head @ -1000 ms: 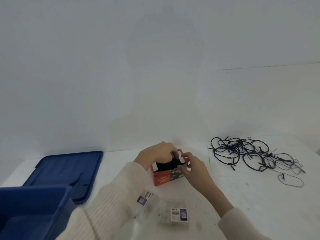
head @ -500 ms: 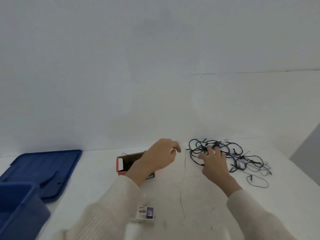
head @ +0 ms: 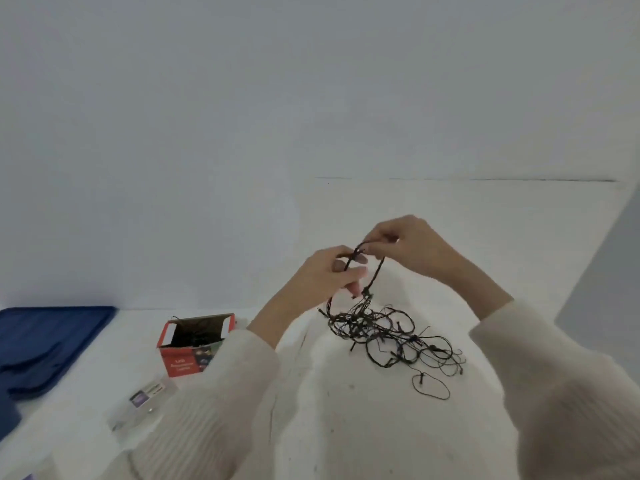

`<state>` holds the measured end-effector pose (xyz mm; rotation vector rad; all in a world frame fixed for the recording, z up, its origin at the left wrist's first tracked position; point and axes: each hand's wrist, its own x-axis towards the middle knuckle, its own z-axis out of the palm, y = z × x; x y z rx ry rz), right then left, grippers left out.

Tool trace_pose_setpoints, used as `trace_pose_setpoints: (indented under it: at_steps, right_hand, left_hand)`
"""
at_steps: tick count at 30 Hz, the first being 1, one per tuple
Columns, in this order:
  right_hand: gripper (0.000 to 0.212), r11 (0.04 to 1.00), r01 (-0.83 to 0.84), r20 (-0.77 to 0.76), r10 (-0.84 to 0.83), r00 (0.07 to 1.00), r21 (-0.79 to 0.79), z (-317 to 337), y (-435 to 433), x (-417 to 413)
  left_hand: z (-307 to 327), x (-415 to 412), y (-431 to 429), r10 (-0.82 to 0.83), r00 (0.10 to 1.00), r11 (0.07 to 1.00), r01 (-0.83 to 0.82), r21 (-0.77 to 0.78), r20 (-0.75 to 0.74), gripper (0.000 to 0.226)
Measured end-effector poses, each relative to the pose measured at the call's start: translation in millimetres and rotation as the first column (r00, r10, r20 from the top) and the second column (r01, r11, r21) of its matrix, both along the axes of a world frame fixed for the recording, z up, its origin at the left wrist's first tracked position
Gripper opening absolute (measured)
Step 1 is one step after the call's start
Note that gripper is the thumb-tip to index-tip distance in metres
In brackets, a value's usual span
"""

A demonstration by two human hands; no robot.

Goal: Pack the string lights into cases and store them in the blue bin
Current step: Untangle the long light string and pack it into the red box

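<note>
A tangle of dark string lights (head: 388, 336) lies on the white table, with one strand lifted above it. My left hand (head: 327, 273) and my right hand (head: 407, 242) both pinch that raised strand, close together over the heap. A red cardboard case (head: 194, 344) stands open to the left, with dark wire inside it. Only a sliver of the blue bin (head: 7, 415) shows at the left edge.
A blue lid (head: 45, 341) lies flat at the far left. A clear plastic case (head: 145, 400) with a label rests in front of the red case. A white wall rises behind the table.
Both hands left the red case and moved right to the loose lights. They have lifted one strand off the table. The view has swung right.
</note>
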<state>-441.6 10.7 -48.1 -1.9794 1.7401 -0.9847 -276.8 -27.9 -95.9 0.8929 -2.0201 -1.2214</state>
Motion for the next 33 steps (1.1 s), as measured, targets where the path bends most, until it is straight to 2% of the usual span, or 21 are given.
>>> trace_pose_setpoints:
  at_steps: [2, 4, 5, 7, 10, 11, 13, 15, 17, 18, 20, 22, 23, 25, 27, 29, 30, 31, 32, 33]
  right_hand:
    - [0.005, 0.999, 0.01, 0.207, 0.001, 0.978, -0.051, 33, 12, -17]
    - [0.008, 0.999, 0.002, 0.426, 0.018, 0.905, -0.046, 58, 24, -35]
    - [0.009, 0.999, 0.007, 0.478, 0.014, 0.878, -0.04, 67, 30, -44]
    - [0.01, 0.997, 0.057, 0.481, -0.024, 0.876, -0.055, 80, 39, -59]
    - [0.009, 0.983, 0.132, 0.402, -0.069, 0.913, -0.131, 87, 47, -73]
    - [0.009, 0.982, 0.134, 0.326, -0.084, 0.942, -0.133, 86, 50, -77]
    - [0.011, 0.991, 0.125, 0.027, -0.124, 0.992, -0.047, 81, 54, -82]
    - [0.013, 0.985, 0.171, -0.187, -0.162, 0.969, 0.03, 76, 50, -89]
    - [0.012, 0.946, 0.318, -0.254, -0.324, 0.912, -0.062, 75, 40, -99]
    - [0.011, 0.909, 0.4, -0.27, -0.417, 0.868, -0.116, 75, 35, -103]
    - [0.011, 0.866, 0.48, -0.171, -0.499, 0.85, -0.139, 73, 28, -115]
    - [0.013, 0.863, 0.501, 0.146, -0.488, 0.861, -0.069, 70, 29, -125]
    - [0.013, 0.86, 0.51, 0.277, -0.482, 0.831, -0.034, 68, 32, -130]
    - [0.011, 0.892, 0.447, 0.453, -0.427, 0.783, 0.068, 69, 36, -135]
    - [0.017, 0.942, 0.242, 0.595, -0.334, 0.731, 0.232, 79, 40, -126]
    - [0.03, 0.936, 0.029, 0.577, -0.241, 0.78, 0.351, 97, 48, -105]
    - [0.036, 0.928, -0.083, 0.574, -0.152, 0.805, 0.363, 107, 51, -92]
    - [0.04, 0.921, -0.201, 0.615, -0.052, 0.787, 0.335, 118, 52, -81]
    - [0.043, 0.911, -0.307, 0.688, 0.037, 0.725, 0.274, 129, 52, -70]
    - [0.045, 0.903, -0.384, 0.767, 0.106, 0.633, 0.193, 139, 52, -59]
  left_hand:
    - [22, -1, 4, -0.006, 0.995, 0.999, 0.01, 0.043, -0.098, 0.017]
    - [42, 7, 9, -0.034, 0.992, 0.996, 0.043, 0.072, -0.122, 0.018]
    - [51, 12, 11, -0.056, 0.992, 0.996, 0.064, 0.066, -0.111, 0.018]
    - [68, 20, 14, -0.051, 0.997, 0.999, 0.051, 0.002, -0.051, 0.018]
    - [90, 27, 17, 0.059, 0.998, 0.986, -0.053, -0.158, 0.029, 0.018]
    - [97, 28, 18, 0.117, 0.993, 0.971, -0.114, -0.209, 0.002, 0.018]
    - [111, 33, 18, 0.25, 0.955, 0.92, -0.285, -0.269, -0.158, 0.018]
    - [125, 35, 20, 0.34, 0.906, 0.843, -0.412, -0.344, -0.252, 0.016]
    - [138, 35, 21, 0.41, 0.877, 0.75, -0.48, -0.455, -0.25, 0.016]
    - [144, 38, 19, 0.452, 0.844, 0.706, -0.536, -0.463, -0.288, 0.016]
    - [157, 52, 13, 0.537, 0.729, 0.635, -0.681, -0.365, -0.424, 0.019]
    - [167, 74, 6, 0.613, 0.61, 0.591, -0.776, -0.222, -0.502, 0.024]
    - [170, 83, 3, 0.643, 0.575, 0.592, -0.792, -0.147, -0.506, 0.025]
    - [170, 93, -1, 0.697, 0.55, 0.609, -0.793, -0.026, -0.46, 0.027]
    - [166, 91, -5, 0.726, 0.562, 0.619, -0.785, 0.019, -0.396, 0.028]
    - [162, 83, -6, 0.719, 0.62, 0.662, -0.748, 0.038, -0.315, 0.026]
    - [161, 76, -5, 0.688, 0.67, 0.707, -0.706, 0.047, -0.279, 0.024]
    - [158, 67, -2, 0.636, 0.732, 0.759, -0.651, 0.026, -0.242, 0.021]
    - [156, 55, 3, 0.582, 0.794, 0.802, -0.596, -0.038, -0.178, 0.016]
    - [154, 41, 8, 0.562, 0.824, 0.807, -0.566, -0.172, -0.076, 0.012]
